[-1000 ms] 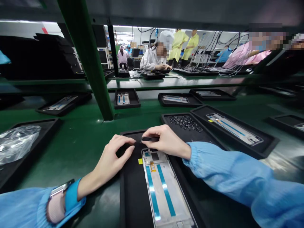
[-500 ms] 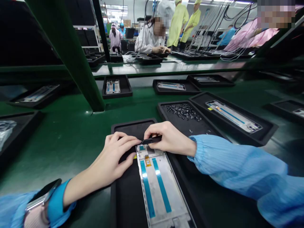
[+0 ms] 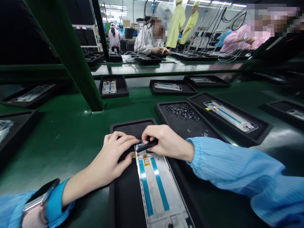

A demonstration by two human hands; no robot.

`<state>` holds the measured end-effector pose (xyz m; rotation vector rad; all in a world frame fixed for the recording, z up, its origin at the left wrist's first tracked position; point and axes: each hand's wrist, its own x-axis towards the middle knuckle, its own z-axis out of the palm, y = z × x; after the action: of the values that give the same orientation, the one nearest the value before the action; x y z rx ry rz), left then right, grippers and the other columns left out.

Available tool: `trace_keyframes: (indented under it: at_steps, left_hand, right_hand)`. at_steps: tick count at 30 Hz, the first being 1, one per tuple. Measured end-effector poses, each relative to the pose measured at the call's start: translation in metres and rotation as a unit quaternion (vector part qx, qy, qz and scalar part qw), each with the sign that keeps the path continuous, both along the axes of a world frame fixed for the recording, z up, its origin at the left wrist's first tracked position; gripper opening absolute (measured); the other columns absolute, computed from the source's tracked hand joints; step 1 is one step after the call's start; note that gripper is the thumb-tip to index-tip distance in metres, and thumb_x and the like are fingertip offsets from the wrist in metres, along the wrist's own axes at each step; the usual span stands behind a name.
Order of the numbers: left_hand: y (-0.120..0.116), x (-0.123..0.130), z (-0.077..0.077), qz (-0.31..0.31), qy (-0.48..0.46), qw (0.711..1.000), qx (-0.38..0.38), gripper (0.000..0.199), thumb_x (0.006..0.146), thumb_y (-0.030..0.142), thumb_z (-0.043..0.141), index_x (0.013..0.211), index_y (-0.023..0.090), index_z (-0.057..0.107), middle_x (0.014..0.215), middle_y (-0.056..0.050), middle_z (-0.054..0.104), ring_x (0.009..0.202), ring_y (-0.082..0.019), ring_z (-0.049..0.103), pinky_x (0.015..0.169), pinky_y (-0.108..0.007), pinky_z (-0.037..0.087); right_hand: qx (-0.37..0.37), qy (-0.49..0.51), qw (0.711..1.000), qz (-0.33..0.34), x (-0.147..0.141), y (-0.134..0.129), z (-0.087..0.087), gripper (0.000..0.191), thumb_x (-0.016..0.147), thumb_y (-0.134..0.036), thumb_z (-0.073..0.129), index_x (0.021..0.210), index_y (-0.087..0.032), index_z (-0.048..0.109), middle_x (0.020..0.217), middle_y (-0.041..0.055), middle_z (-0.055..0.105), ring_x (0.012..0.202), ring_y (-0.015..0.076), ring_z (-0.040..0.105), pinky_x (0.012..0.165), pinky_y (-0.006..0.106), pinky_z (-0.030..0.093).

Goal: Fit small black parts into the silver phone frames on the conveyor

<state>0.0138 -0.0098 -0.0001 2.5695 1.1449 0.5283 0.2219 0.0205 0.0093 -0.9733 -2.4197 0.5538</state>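
A silver phone frame (image 3: 158,186) with two blue strips and an orange flex piece lies in a black tray (image 3: 127,202) in front of me. My left hand (image 3: 120,153) is at its upper left corner, fingertips on the top edge and thumb by the side near a small yellow tab (image 3: 133,155), steadying it. Above the frame's top end, my right hand (image 3: 163,141) is closed around black tweezers (image 3: 147,145). Their tip points down-left to the upper left corner of the frame. My right fingers hide part of the frame's top end.
A tray of small black parts (image 3: 182,111) adjoins on the right, with a few clear bits (image 3: 204,134). Beyond it, another tray holds a phone frame (image 3: 230,115). More trays with frames stand further back. A green post (image 3: 78,69) rises at left. Co-workers sit and stand behind.
The tweezers' tip has moved down and left from the frame's top edge onto its upper left corner. My left hand has stayed at that corner. The view has shifted slightly.
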Motion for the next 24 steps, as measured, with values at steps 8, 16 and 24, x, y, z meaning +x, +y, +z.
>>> trace_keyframes:
  at_steps: [8, 16, 24]
  left_hand:
    - [0.001, 0.002, 0.005, -0.035, 0.058, 0.996, 0.058, 0.030, 0.087, 0.021, 0.040, 0.113, 0.022, 0.056, 0.116, -0.007, 0.058, 0.103, -0.027, 0.040, 0.082, -0.044, 0.030]
    - [0.003, 0.006, 0.011, -0.053, 0.089, 0.991, 0.088, 0.032, 0.086, 0.015, 0.039, 0.114, 0.018, 0.053, 0.113, -0.006, 0.059, 0.105, -0.027, 0.039, 0.082, -0.045, 0.029]
    - [0.003, 0.010, 0.014, -0.061, 0.083, 0.991, 0.085, 0.036, 0.079, 0.006, 0.039, 0.110, 0.016, 0.054, 0.108, -0.006, 0.060, 0.103, -0.027, 0.040, 0.081, -0.044, 0.030]
  right_hand:
    - [-0.036, -0.034, 0.999, 0.020, -0.001, 0.006, 0.016, 0.010, 0.065, -0.003, 0.061, 0.069, -0.012, 0.063, 0.070, 0.0012, 0.062, 0.066, 0.0107, 0.053, 0.061, 0.020, 0.038]
    - [-0.164, -0.007, 0.986, -0.025, 0.003, 0.018, 0.013, 0.009, 0.068, -0.015, 0.057, 0.067, -0.012, 0.064, 0.059, -0.0021, 0.058, 0.057, 0.0078, 0.049, 0.052, 0.018, 0.034]
    - [-0.226, 0.012, 0.973, -0.044, 0.002, 0.017, 0.015, 0.010, 0.067, -0.015, 0.056, 0.067, -0.012, 0.065, 0.061, -0.0012, 0.059, 0.056, 0.0078, 0.049, 0.051, 0.018, 0.035]
